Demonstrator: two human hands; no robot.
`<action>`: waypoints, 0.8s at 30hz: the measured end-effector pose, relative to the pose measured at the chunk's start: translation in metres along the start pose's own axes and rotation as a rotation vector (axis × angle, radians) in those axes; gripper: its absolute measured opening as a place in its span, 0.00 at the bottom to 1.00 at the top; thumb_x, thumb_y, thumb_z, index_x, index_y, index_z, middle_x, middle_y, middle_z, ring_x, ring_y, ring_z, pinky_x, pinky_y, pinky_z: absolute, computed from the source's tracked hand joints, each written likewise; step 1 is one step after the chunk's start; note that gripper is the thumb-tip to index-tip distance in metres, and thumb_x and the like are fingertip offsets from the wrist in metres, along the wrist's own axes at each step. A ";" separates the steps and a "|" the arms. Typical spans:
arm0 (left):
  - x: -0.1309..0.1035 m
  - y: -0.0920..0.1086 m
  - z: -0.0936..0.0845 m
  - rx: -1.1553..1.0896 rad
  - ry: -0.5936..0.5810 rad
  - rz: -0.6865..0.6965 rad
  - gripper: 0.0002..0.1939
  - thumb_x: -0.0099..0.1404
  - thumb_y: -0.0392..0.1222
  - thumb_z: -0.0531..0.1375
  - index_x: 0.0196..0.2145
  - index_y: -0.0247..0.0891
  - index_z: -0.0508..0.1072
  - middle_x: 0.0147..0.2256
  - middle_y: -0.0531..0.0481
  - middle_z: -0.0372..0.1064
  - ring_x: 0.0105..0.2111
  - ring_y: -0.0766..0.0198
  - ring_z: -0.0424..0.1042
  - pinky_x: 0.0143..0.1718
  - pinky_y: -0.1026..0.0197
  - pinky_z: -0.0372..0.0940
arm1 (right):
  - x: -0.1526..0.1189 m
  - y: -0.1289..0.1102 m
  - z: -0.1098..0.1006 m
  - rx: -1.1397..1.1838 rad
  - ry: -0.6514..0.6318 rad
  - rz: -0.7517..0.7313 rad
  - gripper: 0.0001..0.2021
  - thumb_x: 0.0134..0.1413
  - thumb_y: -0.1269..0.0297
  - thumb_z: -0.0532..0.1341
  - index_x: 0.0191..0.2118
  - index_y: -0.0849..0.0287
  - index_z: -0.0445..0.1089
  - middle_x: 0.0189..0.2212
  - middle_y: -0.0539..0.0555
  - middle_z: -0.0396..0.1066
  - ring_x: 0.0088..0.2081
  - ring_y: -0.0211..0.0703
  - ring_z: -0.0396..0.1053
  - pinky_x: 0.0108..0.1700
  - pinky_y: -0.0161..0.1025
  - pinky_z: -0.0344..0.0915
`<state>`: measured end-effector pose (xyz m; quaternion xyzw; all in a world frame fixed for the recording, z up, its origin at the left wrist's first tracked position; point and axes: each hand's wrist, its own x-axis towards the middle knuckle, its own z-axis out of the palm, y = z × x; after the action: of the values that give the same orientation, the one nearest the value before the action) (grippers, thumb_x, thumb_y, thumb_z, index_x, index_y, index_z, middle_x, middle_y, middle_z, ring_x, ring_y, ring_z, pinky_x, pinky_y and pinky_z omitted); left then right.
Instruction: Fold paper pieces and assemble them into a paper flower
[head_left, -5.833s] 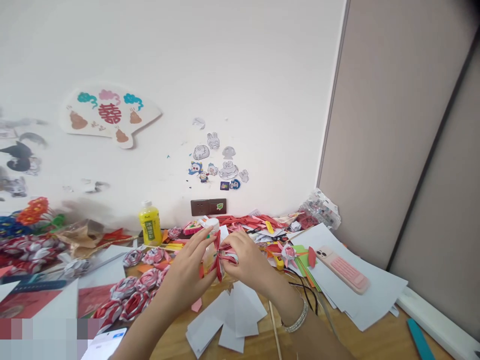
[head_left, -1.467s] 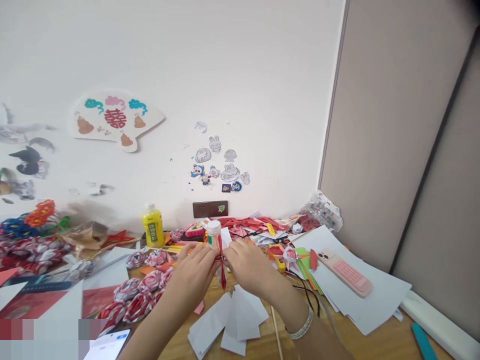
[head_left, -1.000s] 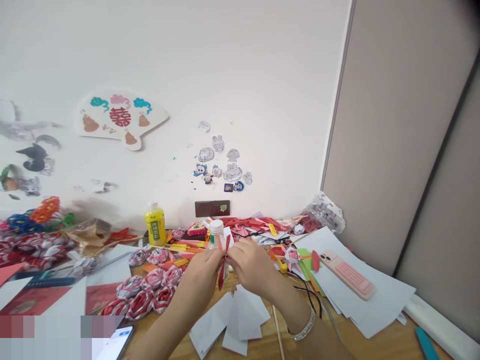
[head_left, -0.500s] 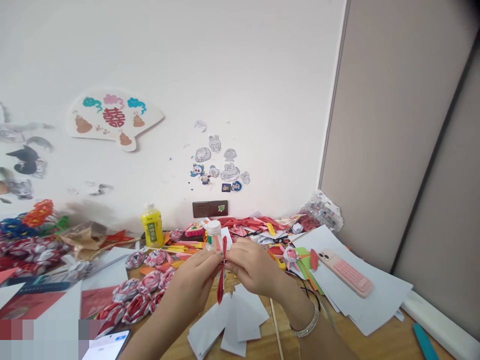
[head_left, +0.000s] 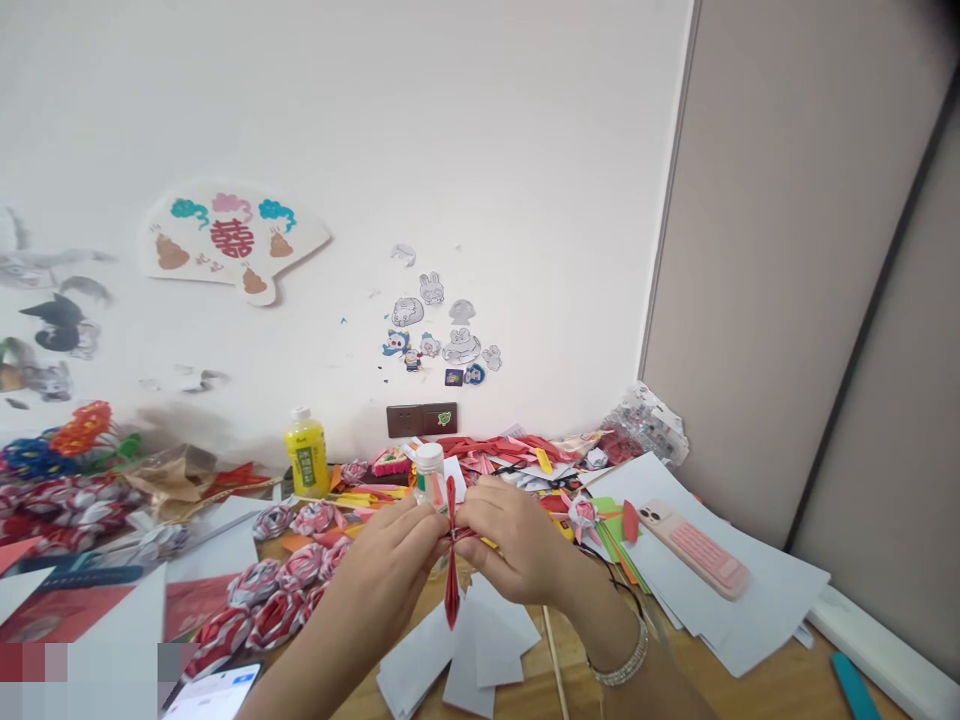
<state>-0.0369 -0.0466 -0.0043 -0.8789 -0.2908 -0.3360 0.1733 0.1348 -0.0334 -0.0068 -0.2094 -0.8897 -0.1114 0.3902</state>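
Note:
A narrow folded red paper piece (head_left: 451,590) stands upright between my hands, pinched near its middle, with one pointed end up and the other down. My left hand (head_left: 394,560) grips it from the left with curled fingers. From the right, my right hand (head_left: 517,535) holds the same piece, fingers bent round its middle. The fingertips partly hide the join. Below the piece, white paper sheets (head_left: 499,635) lie on the wooden table (head_left: 525,697). Behind my hands stands a white-capped clear bottle (head_left: 429,470).
Red and white paper roses (head_left: 277,615) lie at the left, near a yellow bottle (head_left: 306,455). A phone in a pink case (head_left: 697,550) rests on white sheets at the right. Another phone (head_left: 214,692) lies at the lower left. Coloured strips (head_left: 517,450) lie along the wall.
The red piece has turned to a straighter upright position and its lower end shows more. Both hands have shifted slightly, still gripping it. The view has moved a little.

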 end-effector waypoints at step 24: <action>0.000 0.002 0.005 -0.318 -0.205 -0.491 0.14 0.63 0.43 0.43 0.21 0.41 0.58 0.22 0.52 0.66 0.24 0.63 0.63 0.24 0.64 0.56 | 0.003 -0.005 0.005 1.045 -0.144 0.835 0.18 0.53 0.52 0.52 0.22 0.62 0.61 0.19 0.47 0.56 0.20 0.30 0.50 0.21 0.29 0.50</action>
<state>-0.0328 -0.0458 -0.0085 -0.8277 -0.4543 -0.3188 -0.0832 0.1274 -0.0347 -0.0082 -0.3263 -0.6950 0.5082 0.3902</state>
